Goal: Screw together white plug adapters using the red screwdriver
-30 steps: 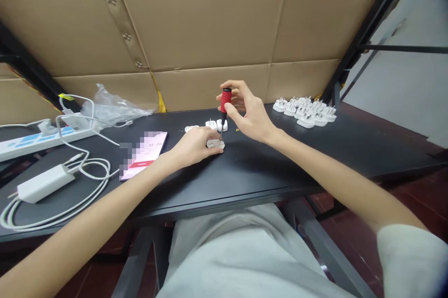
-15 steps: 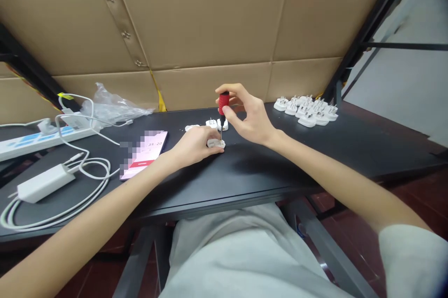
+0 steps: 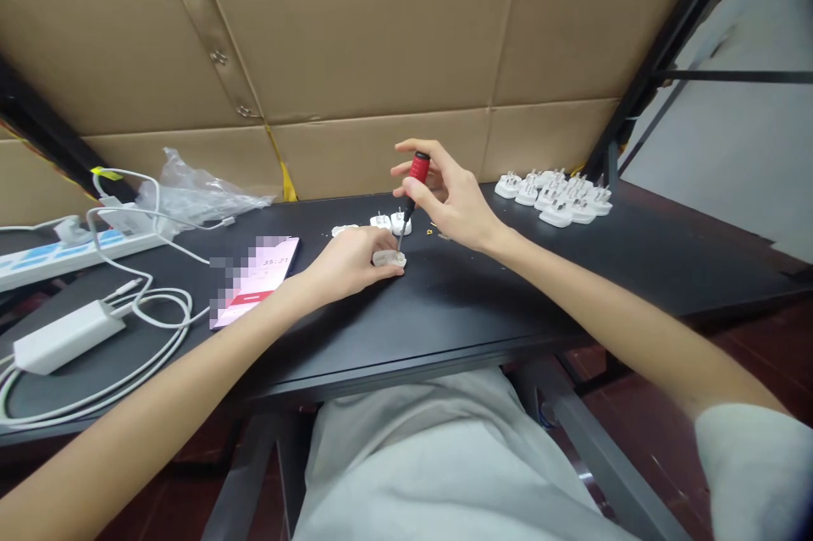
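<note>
Between the thumb and fingers of my left hand point(image 3: 351, 264) is a small white plastic plug part point(image 3: 389, 258), held down on the black table. My right hand point(image 3: 454, 201) grips a screwdriver point(image 3: 417, 170) with a red and black handle. The tool leans to the right, and its thin shaft runs down to the right end of the part. Whether the tip sits in a screw is too small to tell. Just behind stand two white plugs point(image 3: 390, 222) with prongs up, and a flat white piece point(image 3: 345, 230) lies beside them, partly behind my left hand.
Several white plugs point(image 3: 555, 195) are grouped at the back right. Tiny brass-coloured bits point(image 3: 431, 229) lie near my right hand. Leftward are a phone point(image 3: 263, 278), a white power adapter point(image 3: 69, 336) with coiled cable, a power strip point(image 3: 82, 251) and a clear plastic bag point(image 3: 203, 185). Cardboard point(image 3: 381, 24) walls the back.
The screwdriver has gone from nearly upright to tilted, its handle moving right. Small brass-coloured bits have come into view beside my right hand. My left hand keeps its hold on the part.
</note>
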`<move>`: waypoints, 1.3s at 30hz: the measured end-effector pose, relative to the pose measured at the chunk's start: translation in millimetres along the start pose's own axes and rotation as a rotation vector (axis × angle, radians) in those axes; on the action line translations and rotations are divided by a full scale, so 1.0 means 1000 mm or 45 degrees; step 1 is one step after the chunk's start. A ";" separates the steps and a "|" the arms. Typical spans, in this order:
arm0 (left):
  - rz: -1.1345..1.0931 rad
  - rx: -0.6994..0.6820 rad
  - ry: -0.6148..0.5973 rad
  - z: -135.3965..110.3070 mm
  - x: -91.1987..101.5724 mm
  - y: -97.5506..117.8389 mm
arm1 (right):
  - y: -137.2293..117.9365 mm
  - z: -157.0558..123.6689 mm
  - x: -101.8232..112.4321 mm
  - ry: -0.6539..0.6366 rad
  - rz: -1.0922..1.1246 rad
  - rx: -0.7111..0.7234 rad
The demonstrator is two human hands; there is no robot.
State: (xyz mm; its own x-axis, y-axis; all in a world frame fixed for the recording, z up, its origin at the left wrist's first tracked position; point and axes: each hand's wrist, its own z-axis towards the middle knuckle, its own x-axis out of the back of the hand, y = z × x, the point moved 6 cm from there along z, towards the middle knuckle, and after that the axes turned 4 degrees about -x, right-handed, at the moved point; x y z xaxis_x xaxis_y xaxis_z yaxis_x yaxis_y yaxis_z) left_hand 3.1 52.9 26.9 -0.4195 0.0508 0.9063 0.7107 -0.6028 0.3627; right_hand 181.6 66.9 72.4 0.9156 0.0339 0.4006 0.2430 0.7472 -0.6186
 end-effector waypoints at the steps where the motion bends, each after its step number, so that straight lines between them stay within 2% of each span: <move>1: 0.012 -0.007 -0.003 0.000 0.000 0.001 | -0.001 0.000 0.001 0.028 -0.064 0.014; 4: 0.040 -0.022 -0.014 0.001 0.000 0.002 | -0.006 0.000 0.004 0.101 -0.148 0.053; 11: -0.017 -0.005 0.004 0.000 0.000 0.001 | -0.007 -0.001 -0.002 -0.006 0.093 0.034; 16: -0.015 0.004 -0.006 0.000 0.001 0.001 | -0.010 -0.003 0.000 0.080 -0.116 0.092; 19: -0.020 0.004 -0.009 0.000 0.001 0.002 | -0.010 -0.003 0.000 0.117 -0.201 0.065; 27: -0.058 0.007 -0.003 -0.001 0.000 0.000 | -0.009 -0.003 -0.005 -0.032 0.122 -0.044; 34: -0.055 0.004 -0.011 -0.002 0.001 0.002 | -0.015 -0.003 -0.002 0.028 -0.052 0.024; 39: -0.058 0.011 -0.006 -0.001 0.000 0.001 | -0.010 -0.003 -0.003 -0.004 0.076 -0.010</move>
State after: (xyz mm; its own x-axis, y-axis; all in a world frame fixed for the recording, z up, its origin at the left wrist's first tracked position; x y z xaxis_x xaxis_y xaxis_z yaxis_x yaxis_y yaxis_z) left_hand 2.9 51.4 27.4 -0.4487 0.0819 0.8899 0.6956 -0.5931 0.4054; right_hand 177.1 57.4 75.7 0.9276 0.0802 0.3649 0.1905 0.7387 -0.6465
